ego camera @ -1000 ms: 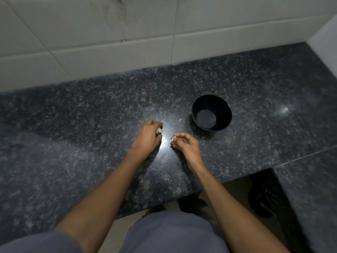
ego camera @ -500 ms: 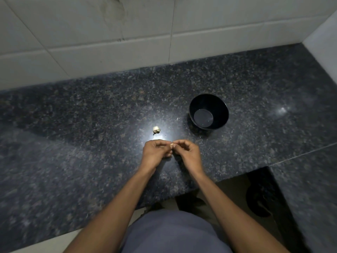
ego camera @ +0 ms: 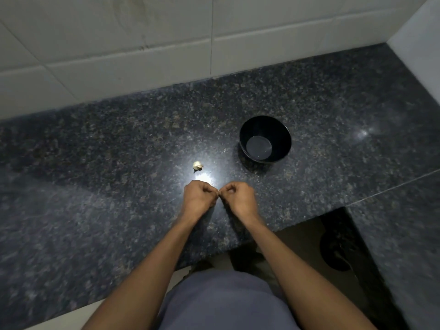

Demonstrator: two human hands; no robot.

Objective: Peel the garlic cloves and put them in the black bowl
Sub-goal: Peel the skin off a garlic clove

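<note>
Granite, dark and speckled, makes up the surface (ego camera: pixel 100 177), which runs back to a white tiled wall (ego camera: pixel 142 55). Toward the right half, well back from the front edge, stands the small round black bowl (ego camera: pixel 284 136); nothing shows inside it, so by my reading no peeled clove has gone in yet and most of the task is left. One small pale garlic clove (ego camera: pixel 197 165), papery skin on, lies on the surface left of the bowl and apart from it, just beyond the hands.

Both forearms reach forward from the front edge and meet near its middle. The left hand (ego camera: pixel 199 198) and the right hand (ego camera: pixel 239 198) are knuckles up, fingers curled inward, their tips touching at a point between them. They appear to pinch something tiny there, likely a second clove being peeled, though it is hidden, so what they grip I cannot tell.
</note>
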